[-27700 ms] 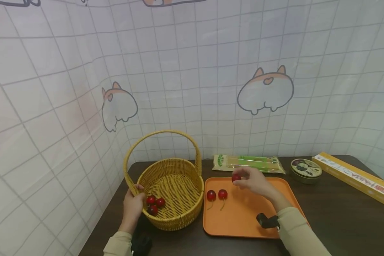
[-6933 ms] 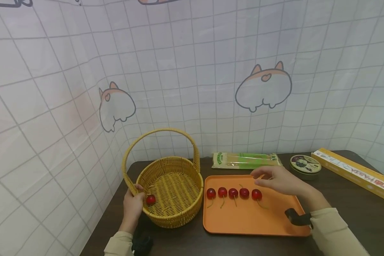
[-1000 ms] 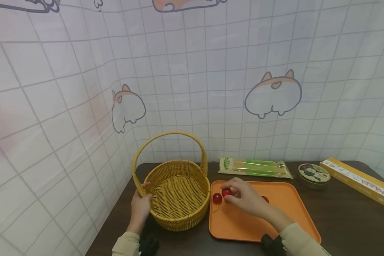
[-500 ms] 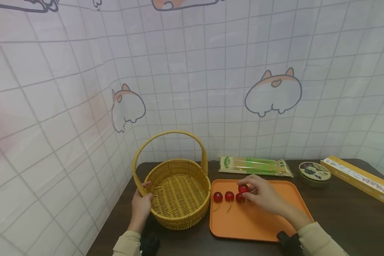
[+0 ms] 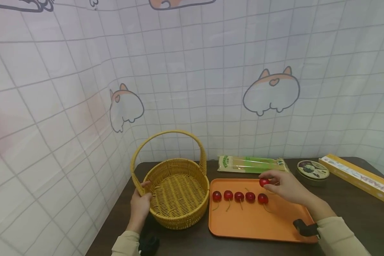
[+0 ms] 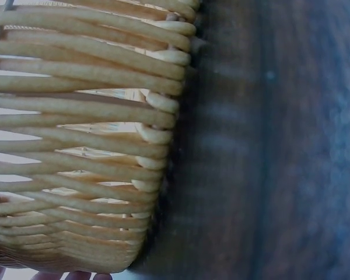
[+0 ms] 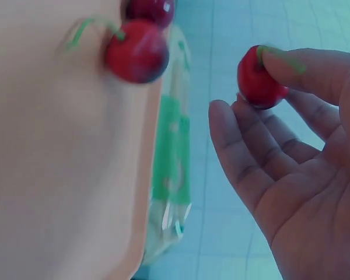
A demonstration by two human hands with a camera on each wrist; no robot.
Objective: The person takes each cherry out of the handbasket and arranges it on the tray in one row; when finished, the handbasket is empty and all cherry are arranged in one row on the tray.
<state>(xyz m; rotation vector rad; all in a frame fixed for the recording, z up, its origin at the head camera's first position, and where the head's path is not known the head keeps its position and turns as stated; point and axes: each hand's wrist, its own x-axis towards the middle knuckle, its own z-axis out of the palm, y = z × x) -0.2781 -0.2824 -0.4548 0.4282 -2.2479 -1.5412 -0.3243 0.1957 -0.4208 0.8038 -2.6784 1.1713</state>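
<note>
My left hand (image 5: 140, 206) grips the left side of a yellow woven basket (image 5: 179, 222), by the foot of its tall handle. In the left wrist view the basket's slatted wall (image 6: 81, 134) fills the left half, with only a few fingertips showing below it. My right hand (image 5: 288, 186) pinches a red cherry (image 5: 264, 182) between thumb and fingers, above the back of an orange tray (image 5: 243, 224). Its green stem shows by the thumb in the right wrist view, where the other fingers (image 7: 245, 157) spread loosely. Several cherries (image 5: 239, 196) lie in a row across the tray.
Behind the tray lies a clear-and-green packet (image 5: 251, 164). To its right stand a round tin (image 5: 313, 172) and a long yellow pasta box (image 5: 360, 177) on the dark table (image 5: 348, 209). A grid-patterned curtain (image 5: 192, 89) hangs behind.
Within the last second my right hand has carried the cherry rightward, past the row. Earlier, cherries lay in the basket and fewer were on the tray. The left hand has kept its grip.
</note>
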